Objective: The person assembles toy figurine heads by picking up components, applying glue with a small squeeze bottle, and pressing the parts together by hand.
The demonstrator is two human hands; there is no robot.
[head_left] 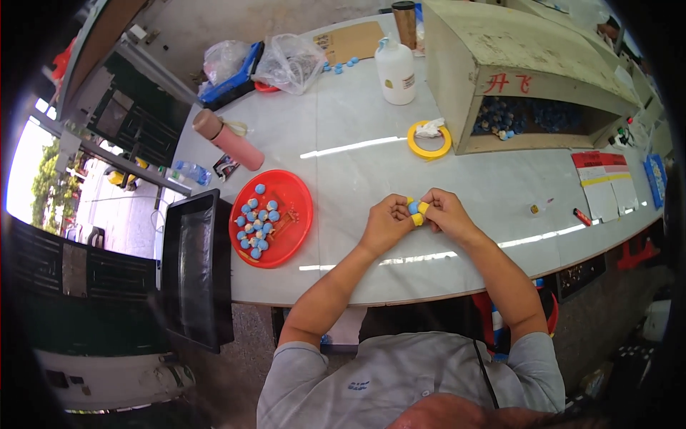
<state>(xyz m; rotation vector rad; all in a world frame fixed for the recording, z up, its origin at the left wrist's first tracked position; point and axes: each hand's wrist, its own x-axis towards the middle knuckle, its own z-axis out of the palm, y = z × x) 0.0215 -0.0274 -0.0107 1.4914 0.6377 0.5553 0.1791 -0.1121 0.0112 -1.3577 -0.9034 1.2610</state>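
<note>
Above the middle of the table, my left hand (386,223) and my right hand (449,219) meet with fingers closed around a small blue ball (413,207). Yellow patches show at the fingertips, apparently wraps on the fingers. The ball's underside is hidden by the fingers. To the left of my hands lies a round red tray (301,232). Several blue-and-cream balls (260,226) of similar size are heaped in it, beside a brownish-red strip (284,224).
A black bin (223,286) stands against the table's left edge. Farther back are a pink flask (246,152), a yellow tape ring (430,155), a white bottle (396,75) and plastic bags (289,64). A beige cabinet (457,129) holding blue pieces occupies the back right.
</note>
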